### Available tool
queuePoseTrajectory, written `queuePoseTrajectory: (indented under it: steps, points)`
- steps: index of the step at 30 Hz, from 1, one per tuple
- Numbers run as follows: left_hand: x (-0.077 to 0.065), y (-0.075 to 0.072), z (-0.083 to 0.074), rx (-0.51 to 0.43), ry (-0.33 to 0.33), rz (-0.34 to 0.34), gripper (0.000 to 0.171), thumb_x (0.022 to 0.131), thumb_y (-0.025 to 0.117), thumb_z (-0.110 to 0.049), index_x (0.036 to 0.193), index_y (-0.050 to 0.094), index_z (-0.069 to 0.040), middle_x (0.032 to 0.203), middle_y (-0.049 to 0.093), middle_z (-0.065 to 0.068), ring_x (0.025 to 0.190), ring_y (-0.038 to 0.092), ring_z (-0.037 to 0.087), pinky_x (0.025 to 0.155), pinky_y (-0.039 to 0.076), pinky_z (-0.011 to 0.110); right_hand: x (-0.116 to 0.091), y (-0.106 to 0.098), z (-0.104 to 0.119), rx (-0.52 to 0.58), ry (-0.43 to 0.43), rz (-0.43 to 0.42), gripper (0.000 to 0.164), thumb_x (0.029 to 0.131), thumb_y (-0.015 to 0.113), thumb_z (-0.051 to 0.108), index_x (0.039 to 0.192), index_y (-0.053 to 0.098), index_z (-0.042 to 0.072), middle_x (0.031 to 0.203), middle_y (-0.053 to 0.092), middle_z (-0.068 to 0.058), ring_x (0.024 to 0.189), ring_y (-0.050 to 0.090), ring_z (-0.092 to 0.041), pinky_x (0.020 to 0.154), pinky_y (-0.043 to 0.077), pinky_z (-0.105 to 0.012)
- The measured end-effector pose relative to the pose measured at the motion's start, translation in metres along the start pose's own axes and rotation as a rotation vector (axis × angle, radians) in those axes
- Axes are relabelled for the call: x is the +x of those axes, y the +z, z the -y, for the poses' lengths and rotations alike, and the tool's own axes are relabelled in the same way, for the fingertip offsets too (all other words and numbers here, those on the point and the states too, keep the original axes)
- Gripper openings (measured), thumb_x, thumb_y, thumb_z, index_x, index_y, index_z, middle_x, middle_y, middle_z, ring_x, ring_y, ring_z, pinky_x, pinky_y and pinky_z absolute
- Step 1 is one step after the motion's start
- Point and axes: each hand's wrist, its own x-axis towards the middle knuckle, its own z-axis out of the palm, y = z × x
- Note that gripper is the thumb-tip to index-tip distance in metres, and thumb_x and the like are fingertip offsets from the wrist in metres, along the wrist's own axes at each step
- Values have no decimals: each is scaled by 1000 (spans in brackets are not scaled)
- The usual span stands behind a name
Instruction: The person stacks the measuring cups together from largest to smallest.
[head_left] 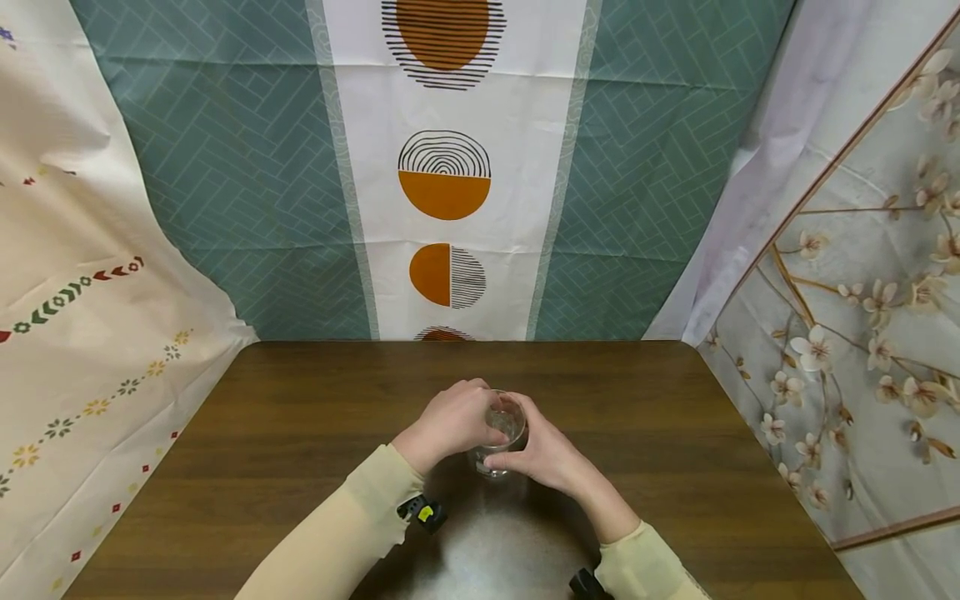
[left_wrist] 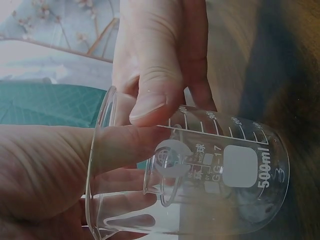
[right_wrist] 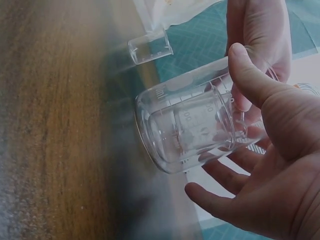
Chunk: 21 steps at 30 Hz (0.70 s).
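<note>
Now, the relation that counts: the sm. beaker (right_wrist: 200,122) is straight below my L hand (head_left: 453,421), down inside the lg. beaker (left_wrist: 240,167), its long axis running nearly the same way as the outer wall, i.e. about upright, mouth up toward my fingers. My L is the nearer of the 2 to it: it comes in over the lg. rim, thumb on 1 side & fingers on the other at the inner rim, so I'd call it a pinch on the sm. beaker, tho the glass bends the view & exact contact is hard to make out. My R hand (head_left: 551,454) is clamped round the outside of the lg. beaker, thumb on the near wall up by the mouth, fingers spread behind, at least 1 standing off the glass. So rel. to my R, the sm. beaker's just L of the palm w/ the lg. wall between. Can't tell if the lg. base touches the table (head_left: 337,392) under my hands. Out past my L, per the R wrist view, there's another glass vessel (right_wrist: 150,48), apart from both.
</note>
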Motion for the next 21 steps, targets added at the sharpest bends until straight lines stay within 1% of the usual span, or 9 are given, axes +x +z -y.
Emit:
queuePoseTrajectory:
  steps: [3,7,12,17,21]
  points:
    - [1,1,1,-4,9,-2,37,87,97,-37,113,86,-13,118,76,5,105,69,25,86,63,42,2,0,-1,27,-15,18,104,87,98,38,168,36,21,165,48,-2,137,58,-26,109,50,-58]
    - [2,1,1,8,12,-2,37,87,97,-38,112,86,-13,117,75,5,105,69,25,86,63,42,4,1,-5,46,-29,27,103,87,97,40,168,36,23,164,48,0,142,55,-26,112,48,-60]
    - [2,0,-1,29,7,4,38,87,96,-39,114,86,-13,118,74,5,102,70,23,86,63,45,6,2,-9,18,-36,13,102,87,97,44,167,37,25,162,50,1,139,57,-25,112,48,-61]
    - [3,1,-1,68,21,-21,36,86,97,-39,110,86,-15,115,75,3,98,71,22,83,62,49,6,2,-10,5,-52,2,101,87,96,44,167,38,24,161,52,2,134,61,-22,110,50,-57]
    - [4,2,-2,98,31,-35,34,85,97,-41,107,86,-17,112,75,2,99,71,23,82,60,52,6,1,-11,13,-68,11,100,88,95,44,167,38,21,161,52,1,135,60,-21,111,50,-54]
